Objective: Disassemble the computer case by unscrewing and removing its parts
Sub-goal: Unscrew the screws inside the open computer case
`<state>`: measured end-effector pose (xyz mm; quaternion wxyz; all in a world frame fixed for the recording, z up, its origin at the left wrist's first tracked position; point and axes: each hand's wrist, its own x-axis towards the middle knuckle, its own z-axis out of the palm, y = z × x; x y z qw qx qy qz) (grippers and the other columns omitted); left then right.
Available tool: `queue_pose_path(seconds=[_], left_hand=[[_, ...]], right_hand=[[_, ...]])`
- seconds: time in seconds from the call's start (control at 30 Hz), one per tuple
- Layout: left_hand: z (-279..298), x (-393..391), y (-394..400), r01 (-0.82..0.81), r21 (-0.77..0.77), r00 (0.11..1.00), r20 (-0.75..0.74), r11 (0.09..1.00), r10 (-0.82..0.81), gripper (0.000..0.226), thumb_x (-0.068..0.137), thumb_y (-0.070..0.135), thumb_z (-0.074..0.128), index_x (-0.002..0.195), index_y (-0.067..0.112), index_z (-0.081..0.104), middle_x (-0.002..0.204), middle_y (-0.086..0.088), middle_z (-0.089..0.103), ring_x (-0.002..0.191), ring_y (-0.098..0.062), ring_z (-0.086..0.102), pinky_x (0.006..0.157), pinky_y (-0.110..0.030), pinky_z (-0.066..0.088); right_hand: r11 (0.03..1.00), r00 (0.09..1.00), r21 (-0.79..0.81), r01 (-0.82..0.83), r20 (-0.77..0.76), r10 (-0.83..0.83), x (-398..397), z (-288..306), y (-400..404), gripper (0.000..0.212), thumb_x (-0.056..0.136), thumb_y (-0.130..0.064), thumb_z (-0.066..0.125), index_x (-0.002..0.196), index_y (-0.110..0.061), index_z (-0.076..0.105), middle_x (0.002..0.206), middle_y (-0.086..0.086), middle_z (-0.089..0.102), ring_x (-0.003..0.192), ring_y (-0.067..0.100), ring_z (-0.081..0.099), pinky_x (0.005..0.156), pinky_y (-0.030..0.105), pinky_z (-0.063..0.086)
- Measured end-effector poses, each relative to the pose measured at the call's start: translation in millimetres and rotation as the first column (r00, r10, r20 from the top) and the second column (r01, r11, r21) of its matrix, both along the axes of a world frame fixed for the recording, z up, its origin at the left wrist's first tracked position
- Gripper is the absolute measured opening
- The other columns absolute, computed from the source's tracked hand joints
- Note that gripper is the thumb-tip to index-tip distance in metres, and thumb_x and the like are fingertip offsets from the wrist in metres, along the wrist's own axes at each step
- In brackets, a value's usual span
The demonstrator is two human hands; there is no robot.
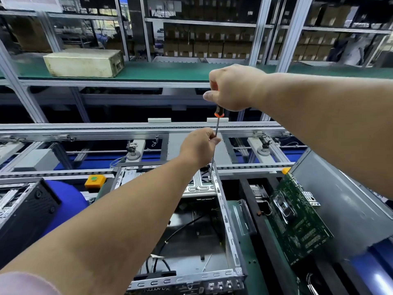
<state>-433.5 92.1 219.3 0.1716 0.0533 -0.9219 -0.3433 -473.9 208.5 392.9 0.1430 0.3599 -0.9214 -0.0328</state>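
An open metal computer case [228, 226] lies in front of me with black cables on its floor. A long screwdriver [217, 126] with a black and orange handle stands nearly upright, its tip down at the far right corner of the case by a stamped metal bracket [198, 186]. My right hand [231, 88] grips the handle from above. My left hand [200, 145] pinches the thin shaft partway down. The screw under the tip is too small to make out.
A green motherboard [297, 218] leans on a grey case panel [344, 207] at the right. A black case [23, 211] stands at the left, near a yellow button box [95, 181]. Conveyor rails [63, 171] run behind the case; a beige box [85, 62] sits on the green shelf.
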Motion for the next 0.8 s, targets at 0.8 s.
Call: queue_pose_path(seconds=[0.8], left_hand=[[2.6, 5.1, -2.7, 0.063, -0.040, 0.998, -0.008, 0.997, -0.064, 0.021, 0.107, 0.038, 0.057, 0.098, 0.023, 0.067, 0.077, 0.002, 0.064, 0.074, -0.020, 0.059, 0.062, -0.033, 0.043]], right_hand=[[0.992, 0.929, -0.106, -0.068, 0.355, 0.102, 13.1, 17.0, 11.5, 0.020, 0.096, -0.019, 0.062, 0.097, -0.039, 0.061, 0.097, -0.012, 0.063, 0.081, 0.009, 0.060, 0.061, 0.027, 0.042]])
